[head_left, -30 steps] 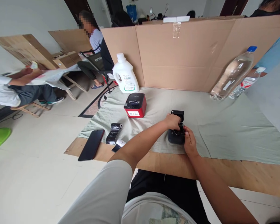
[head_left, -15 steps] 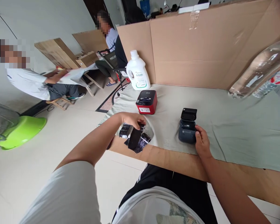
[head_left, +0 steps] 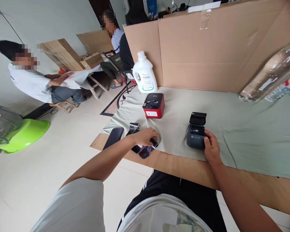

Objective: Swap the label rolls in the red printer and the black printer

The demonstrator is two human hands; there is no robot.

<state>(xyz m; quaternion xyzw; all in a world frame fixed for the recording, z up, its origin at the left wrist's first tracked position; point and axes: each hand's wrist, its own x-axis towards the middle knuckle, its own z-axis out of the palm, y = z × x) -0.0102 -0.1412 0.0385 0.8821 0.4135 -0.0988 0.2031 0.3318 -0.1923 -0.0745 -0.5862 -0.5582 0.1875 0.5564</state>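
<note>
Near the table's front edge, my left hand reaches over a bundle of shiny black ribbon rolls, its fingers curled down around the end of a black ribbon roll. Another black roll lies just behind the wrist, and crinkled black film spreads below the hand; the palm hides part of the bundle. My right hand grips the right side of a small dark label printer, thumb in front. The printer sits on the cloth with its lid raised, its inside compartment showing.
A red and black printer box and a white detergent jug stand behind my left hand. A dark phone lies at the left edge. Cardboard walls the back; large plastic bottles lie right. Two people sit at far left.
My left hand has shifted right and down across the ribbon bundle, onto the right-hand roll; the black strip it held has been lowered. The phone is now uncovered. My right hand stays at the printer.
</note>
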